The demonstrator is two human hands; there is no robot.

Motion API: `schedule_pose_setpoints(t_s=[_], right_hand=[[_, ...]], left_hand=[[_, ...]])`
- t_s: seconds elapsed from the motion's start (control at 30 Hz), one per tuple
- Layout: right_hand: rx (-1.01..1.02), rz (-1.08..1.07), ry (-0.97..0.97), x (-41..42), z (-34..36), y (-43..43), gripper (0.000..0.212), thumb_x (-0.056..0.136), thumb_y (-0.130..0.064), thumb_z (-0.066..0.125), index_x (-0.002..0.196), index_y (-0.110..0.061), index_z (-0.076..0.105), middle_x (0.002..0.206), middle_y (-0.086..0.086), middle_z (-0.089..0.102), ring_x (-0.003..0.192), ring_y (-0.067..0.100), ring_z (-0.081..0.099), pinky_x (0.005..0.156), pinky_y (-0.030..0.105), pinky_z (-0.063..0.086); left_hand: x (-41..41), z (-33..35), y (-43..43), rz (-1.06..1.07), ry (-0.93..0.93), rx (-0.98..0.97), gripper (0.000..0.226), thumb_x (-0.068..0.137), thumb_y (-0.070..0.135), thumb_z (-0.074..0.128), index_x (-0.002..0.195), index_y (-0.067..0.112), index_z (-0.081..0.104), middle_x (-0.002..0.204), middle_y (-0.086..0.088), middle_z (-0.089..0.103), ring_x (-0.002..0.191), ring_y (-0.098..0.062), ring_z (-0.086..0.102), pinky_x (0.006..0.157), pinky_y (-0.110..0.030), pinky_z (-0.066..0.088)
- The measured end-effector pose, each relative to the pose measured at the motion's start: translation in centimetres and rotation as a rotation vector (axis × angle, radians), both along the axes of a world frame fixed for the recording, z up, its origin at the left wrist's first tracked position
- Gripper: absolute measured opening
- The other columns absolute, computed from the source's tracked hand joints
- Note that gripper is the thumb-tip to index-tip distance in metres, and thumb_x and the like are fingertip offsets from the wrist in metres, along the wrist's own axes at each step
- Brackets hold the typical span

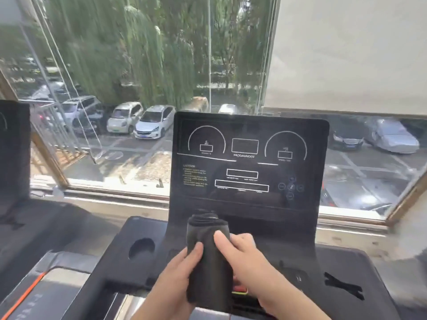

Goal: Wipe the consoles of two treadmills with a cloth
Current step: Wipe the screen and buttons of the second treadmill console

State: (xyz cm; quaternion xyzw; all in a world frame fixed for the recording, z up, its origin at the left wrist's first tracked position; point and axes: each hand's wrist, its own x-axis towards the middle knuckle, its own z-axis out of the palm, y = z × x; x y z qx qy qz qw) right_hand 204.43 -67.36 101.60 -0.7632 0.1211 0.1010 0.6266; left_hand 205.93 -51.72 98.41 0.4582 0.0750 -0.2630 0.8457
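Beyond the machine, a wide window point(138, 88) is seen, with parked cars point(150, 122) below. A pale blind point(346, 54) is drawn over the right pane, likely against glare. The treadmill console point(249, 162) is set upright and centred, facing the wearer so it can be read from the belt. It is black and unlit, with white outlines and caution text printed on it. A second console point(13, 146) is cut off at the left edge, well apart; only a dark slab of it is shown. A lower tray point(120, 269) is spread under the near console, with a round cup holder point(141, 248) sunk in its left side.

The cloth point(208, 262), dark grey, is folded into a thick roll and held lengthwise between both hands, in front of the console's lower edge and above the tray. Its top end is raised to the bottom of the panel; contact cannot be told. The fold is judged to be meant as a firm pad for wiping.

The left hand point(175, 280) is wrapped on the roll's left side, thumb laid across the front, fingers hidden behind. The right hand point(249, 257) is clasped on the right side, thumb pressed on the front, fingers curled round the far edge. The cloth is grasped by both hands; neither is released.

A small red and yellow part point(239, 291) is glimpsed under the right hand, mostly hidden; possibly a safety key, not confirmed. No wiped streaks can be made out, so wiping of this console is judged barely started at most.
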Motion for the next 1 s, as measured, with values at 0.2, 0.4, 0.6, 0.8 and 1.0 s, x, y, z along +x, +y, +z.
schedule_pose_setpoints(t_s=[0.2, 0.4, 0.6, 0.8, 1.0], right_hand=[[-0.734, -0.112, -0.523, 11.2, 3.5, -5.5, 0.05, 0.097, -0.046, 0.067, 0.14, -0.021, 0.064, 0.136, -0.008, 0.041, 0.128, 0.017, 0.054, 0.097, 0.027, 0.04], [-1.039, -0.203, -0.767, 22.5, 10.2, -8.0, 0.049, 0.104, -0.028, 0.057, 0.149, -0.009, 0.057, 0.161, 0.009, 0.048, 0.152, 0.025, 0.037, 0.128, 0.04, 0.027], [-1.241, -0.219, -0.654, 29.3, 10.1, -6.9, 0.057, 0.106, -0.043, 0.036, 0.155, -0.016, 0.051, 0.152, 0.007, 0.06, 0.147, 0.028, 0.046, 0.131, 0.047, 0.018], [-1.214, -0.42, -0.827, 30.7, 7.9, -6.1, 0.044, 0.104, -0.035, 0.047, 0.138, -0.015, 0.065, 0.134, 0.007, 0.071, 0.132, 0.03, 0.058, 0.127, 0.049, 0.026], [-1.26, -0.409, -0.874, 30.8, 7.4, -6.9, 0.043, 0.104, -0.032, 0.047, 0.138, -0.012, 0.065, 0.135, 0.007, 0.069, 0.134, 0.03, 0.058, 0.127, 0.047, 0.026]], left_hand=[[10.0, 1.5, 2.9, 0.385, 0.089, 0.291, 0.03, 0.104, 0.024, 0.062, 0.124, 0.003, 0.069, 0.11, -0.023, 0.078, 0.1, -0.04, 0.076, 0.091, -0.054, 0.059], [22.8, 11.0, 4.3, 0.608, -0.719, 0.854, 0.01, 0.099, 0.024, 0.067, 0.108, 0.021, 0.071, 0.103, -0.002, 0.075, 0.095, -0.023, 0.07, 0.084, -0.043, 0.058], [33.5, 9.8, 1.4, 0.592, -1.524, 1.478, 0.051, 0.083, 0.014, 0.075, 0.134, 0.017, 0.069, 0.116, -0.014, 0.062, 0.098, -0.036, 0.051, 0.082, -0.049, 0.05], [28.0, -2.3, 2.3, 0.088, -1.928, 1.348, 0.051, 0.078, 0.025, 0.071, 0.128, 0.019, 0.07, 0.099, -0.005, 0.064, 0.077, -0.03, 0.056, 0.063, -0.043, 0.051], [31.9, 2.2, 4.8, -0.012, -2.163, 1.41, 0.048, 0.077, 0.017, 0.063, 0.122, 0.028, 0.071, 0.096, -0.003, 0.064, 0.08, -0.028, 0.057, 0.065, -0.041, 0.045]])
